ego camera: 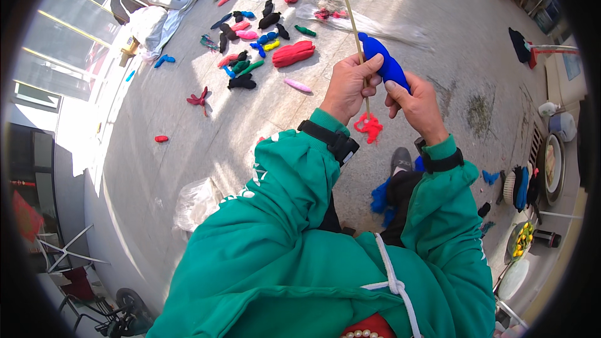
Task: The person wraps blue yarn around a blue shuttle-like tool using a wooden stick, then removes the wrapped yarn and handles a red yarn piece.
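A thin wooden stick (353, 23) stands upright in my left hand (350, 82), pinched between thumb and fingers. Against it, a blue yarn bundle (382, 62) slants down to the right; my left thumb touches its side. My right hand (415, 103) grips the lower end of that bundle. Near the stick's lower end appears a tangle of red yarn (369, 127); whether it touches the stick I cannot tell. Blue yarn (382, 199) lies beside my leg and shoe.
Yarn bundles in many colours lie on the stone floor ahead, among them a thick red one (293, 54). A clear plastic bag (197, 202) rests at left. White strands (375, 28) spread beyond my hands. At right are a metal basin (554, 169) and a bowl with yellow pieces (522, 239).
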`<state>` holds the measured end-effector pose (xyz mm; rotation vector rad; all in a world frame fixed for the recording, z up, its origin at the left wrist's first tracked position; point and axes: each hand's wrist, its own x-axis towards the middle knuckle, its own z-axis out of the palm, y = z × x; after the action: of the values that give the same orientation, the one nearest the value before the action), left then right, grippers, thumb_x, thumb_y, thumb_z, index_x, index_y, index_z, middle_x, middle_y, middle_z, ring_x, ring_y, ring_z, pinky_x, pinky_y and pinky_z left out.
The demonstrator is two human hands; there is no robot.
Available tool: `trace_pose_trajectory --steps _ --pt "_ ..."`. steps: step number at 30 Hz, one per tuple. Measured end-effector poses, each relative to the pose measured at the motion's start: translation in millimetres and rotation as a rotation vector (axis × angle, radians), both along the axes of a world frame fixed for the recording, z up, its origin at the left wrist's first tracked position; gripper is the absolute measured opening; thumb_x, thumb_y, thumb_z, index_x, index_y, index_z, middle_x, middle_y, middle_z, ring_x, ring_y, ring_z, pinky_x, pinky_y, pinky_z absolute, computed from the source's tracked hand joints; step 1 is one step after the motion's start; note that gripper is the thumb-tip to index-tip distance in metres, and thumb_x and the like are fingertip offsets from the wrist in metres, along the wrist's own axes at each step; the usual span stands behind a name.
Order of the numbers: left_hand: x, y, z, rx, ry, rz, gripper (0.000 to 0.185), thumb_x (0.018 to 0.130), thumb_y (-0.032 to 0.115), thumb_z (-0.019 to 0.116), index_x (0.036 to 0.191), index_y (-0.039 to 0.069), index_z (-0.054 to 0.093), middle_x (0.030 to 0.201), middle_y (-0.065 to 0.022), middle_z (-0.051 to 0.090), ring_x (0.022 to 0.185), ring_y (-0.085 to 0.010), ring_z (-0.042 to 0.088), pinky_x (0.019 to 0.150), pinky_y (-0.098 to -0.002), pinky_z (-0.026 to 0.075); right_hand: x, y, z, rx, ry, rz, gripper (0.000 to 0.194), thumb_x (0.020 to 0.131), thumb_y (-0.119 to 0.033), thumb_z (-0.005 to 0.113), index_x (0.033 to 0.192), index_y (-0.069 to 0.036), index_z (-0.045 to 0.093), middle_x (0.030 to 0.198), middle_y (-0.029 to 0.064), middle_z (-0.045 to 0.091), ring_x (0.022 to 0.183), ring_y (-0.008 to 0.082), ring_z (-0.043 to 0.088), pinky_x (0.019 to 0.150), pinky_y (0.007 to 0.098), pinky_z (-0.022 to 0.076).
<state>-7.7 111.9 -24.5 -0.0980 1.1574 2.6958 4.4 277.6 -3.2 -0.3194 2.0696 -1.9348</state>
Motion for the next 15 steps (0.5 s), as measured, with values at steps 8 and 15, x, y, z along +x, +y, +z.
trace_pose_trajectory --steps 8,15 --pt "1.6 -0.2 -2.0 -0.04 -0.002 0.06 0.013 0.087 0.013 0.07 0.085 0.007 0.059 0.064 0.0031 0.052 0.047 -0.0032 0.039 0.039 -0.019 0.026 1.7 -0.9 4.2 0.019 -0.023 0.001 0.028 0.089 -0.022 0.066 0.101 0.003 0.063 0.075 0.0047 0.061 0.064 0.0103 0.058 0.056 0.0235 0.0472" --pt "2.3 1.0 1.1 -0.01 -0.042 0.094 0.026 0.089 0.019 0.069 0.103 0.002 0.057 0.083 -0.0059 0.06 0.048 -0.0054 0.041 0.041 -0.0197 0.028 -8.6 3.2 -2.3 0.097 0.024 -0.09 0.022 0.089 -0.02 0.065 0.095 0.001 0.064 0.068 0.0023 0.06 0.053 0.0065 0.052 0.047 0.0223 0.0419"
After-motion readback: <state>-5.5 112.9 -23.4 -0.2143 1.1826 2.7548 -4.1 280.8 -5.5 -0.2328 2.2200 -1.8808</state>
